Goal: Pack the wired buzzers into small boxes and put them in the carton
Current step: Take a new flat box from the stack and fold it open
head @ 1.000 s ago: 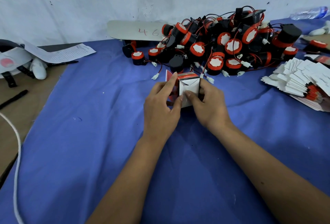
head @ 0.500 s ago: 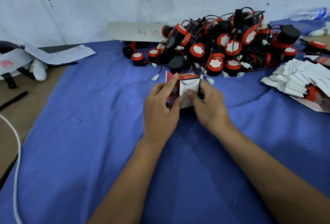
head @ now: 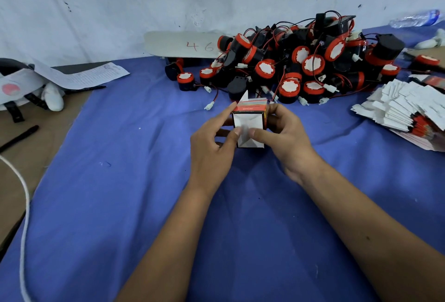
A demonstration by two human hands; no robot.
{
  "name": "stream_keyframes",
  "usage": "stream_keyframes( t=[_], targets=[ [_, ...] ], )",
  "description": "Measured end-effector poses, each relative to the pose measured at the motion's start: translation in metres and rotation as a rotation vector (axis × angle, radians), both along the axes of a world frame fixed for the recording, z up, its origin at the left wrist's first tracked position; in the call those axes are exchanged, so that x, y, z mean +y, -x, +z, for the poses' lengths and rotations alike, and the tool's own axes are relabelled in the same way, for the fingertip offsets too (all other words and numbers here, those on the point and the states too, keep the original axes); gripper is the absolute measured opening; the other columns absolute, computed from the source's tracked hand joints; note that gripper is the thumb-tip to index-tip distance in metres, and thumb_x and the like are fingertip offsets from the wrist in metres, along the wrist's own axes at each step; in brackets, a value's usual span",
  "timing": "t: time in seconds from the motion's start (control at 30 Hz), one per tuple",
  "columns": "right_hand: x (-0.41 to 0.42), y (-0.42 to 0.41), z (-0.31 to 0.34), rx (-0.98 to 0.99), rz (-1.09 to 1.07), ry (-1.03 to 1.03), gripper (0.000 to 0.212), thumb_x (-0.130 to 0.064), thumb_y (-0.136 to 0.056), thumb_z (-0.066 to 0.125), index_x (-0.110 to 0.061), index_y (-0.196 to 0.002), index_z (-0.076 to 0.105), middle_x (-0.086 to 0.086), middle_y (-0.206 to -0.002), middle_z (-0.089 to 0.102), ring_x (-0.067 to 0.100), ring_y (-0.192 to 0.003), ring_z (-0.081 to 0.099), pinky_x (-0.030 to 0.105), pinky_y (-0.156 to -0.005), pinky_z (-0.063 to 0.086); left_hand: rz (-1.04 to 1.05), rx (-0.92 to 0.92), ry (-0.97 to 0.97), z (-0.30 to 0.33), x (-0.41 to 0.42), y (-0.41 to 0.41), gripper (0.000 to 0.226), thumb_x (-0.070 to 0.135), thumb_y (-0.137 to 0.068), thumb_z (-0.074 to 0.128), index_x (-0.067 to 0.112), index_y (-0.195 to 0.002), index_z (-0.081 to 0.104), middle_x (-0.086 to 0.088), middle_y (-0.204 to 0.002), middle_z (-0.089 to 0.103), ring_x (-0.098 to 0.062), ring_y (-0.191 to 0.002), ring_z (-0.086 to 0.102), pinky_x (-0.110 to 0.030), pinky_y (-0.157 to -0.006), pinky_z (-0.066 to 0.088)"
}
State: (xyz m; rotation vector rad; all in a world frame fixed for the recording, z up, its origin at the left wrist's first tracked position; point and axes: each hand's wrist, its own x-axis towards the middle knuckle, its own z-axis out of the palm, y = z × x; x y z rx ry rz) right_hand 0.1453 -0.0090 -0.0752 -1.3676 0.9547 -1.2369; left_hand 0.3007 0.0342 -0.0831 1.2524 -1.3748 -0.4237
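Bare forearms (no sleeves), bare hands

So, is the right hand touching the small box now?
Touching. The head view shows the right hand gripping the small box, thumb pressed on its white flap, fingers wrapped round its side.

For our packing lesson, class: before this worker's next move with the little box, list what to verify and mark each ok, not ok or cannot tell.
1. Small red-and-white cardboard box held by both hands: ok.
2. Left hand and right hand thumbs on the near white flaps: ok.
3. Near flaps fully closed: not ok.
4. Buzzer inside box: cannot tell.
5. Pile of black-and-red wired buzzers behind the box: ok.
6. Carton in view: not ok.
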Motion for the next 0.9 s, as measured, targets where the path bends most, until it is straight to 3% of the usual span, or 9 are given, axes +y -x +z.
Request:
stream_keyframes(
  t=[0.2,0.37,0.5,0.73,0.8,0.9],
  targets=[
    [-0.002,-0.002,-0.003,0.049,0.022,-0.023,0.038,0.000,-0.085,0.076,-0.014,-0.116,0.060,0.006,-0.105,0.077,0.027,-0.100,0.073,0.052,-0.093,0.058,0.027,-0.028,-0.022,-0.002,-0.001,-0.001,0.046,0.018,-0.093,0.065,0.029,-0.138,0.066,0.003,-0.115,0.076,-0.020,-0.092,0.074,-0.048,-0.083,0.061],
    [-0.004,-0.001,-0.003,-0.015,0.114,-0.051,0.039,0.002,-0.088,0.068,-0.016,-0.121,0.060,-0.003,-0.102,0.077,0.014,-0.097,0.073,0.029,-0.080,0.059,0.015,-0.030,-0.013,-0.001,-0.001,0.000,0.049,0.016,-0.092,0.063,0.044,-0.132,0.062,0.009,-0.115,0.075,-0.010,-0.091,0.073,-0.046,-0.080,0.062],
    [-0.007,0.002,0.000,-0.090,0.129,-0.071,0.049,-0.009,-0.072,0.069,-0.013,-0.120,0.063,0.006,-0.105,0.077,0.022,-0.098,0.073,0.033,-0.079,0.059,-0.013,0.003,-0.027,-0.001,-0.002,-0.001,0.045,0.012,-0.096,0.066,0.039,-0.133,0.065,0.013,-0.120,0.073,-0.011,-0.105,0.070,-0.050,-0.085,0.062],
    [-0.010,0.007,-0.002,-0.120,0.146,-0.055,0.038,0.005,-0.086,0.070,-0.007,-0.122,0.064,0.015,-0.113,0.075,0.034,-0.107,0.071,0.046,-0.092,0.058,0.010,0.112,-0.090,0.000,-0.003,-0.003,0.023,0.012,-0.097,0.071,0.015,-0.119,0.078,0.005,-0.109,0.078,-0.013,-0.099,0.073,-0.051,-0.083,0.062],
    [-0.008,0.003,-0.003,-0.029,0.083,-0.020,0.037,0.008,-0.090,0.066,-0.009,-0.123,0.062,0.011,-0.113,0.075,0.028,-0.107,0.071,0.042,-0.091,0.058,0.038,0.069,-0.069,0.000,-0.001,0.000,0.019,0.012,-0.096,0.073,0.012,-0.113,0.080,0.003,-0.104,0.079,-0.011,-0.094,0.073,-0.043,-0.081,0.062],
    [-0.003,-0.001,-0.005,0.106,0.026,0.061,0.038,0.003,-0.093,0.065,-0.014,-0.127,0.058,0.000,-0.117,0.072,0.013,-0.108,0.070,0.032,-0.091,0.057,0.067,-0.055,0.010,0.001,0.001,0.007,0.021,0.014,-0.092,0.078,0.015,-0.112,0.081,0.004,-0.101,0.078,-0.003,-0.088,0.071,-0.015,-0.071,0.055]
  ],
)
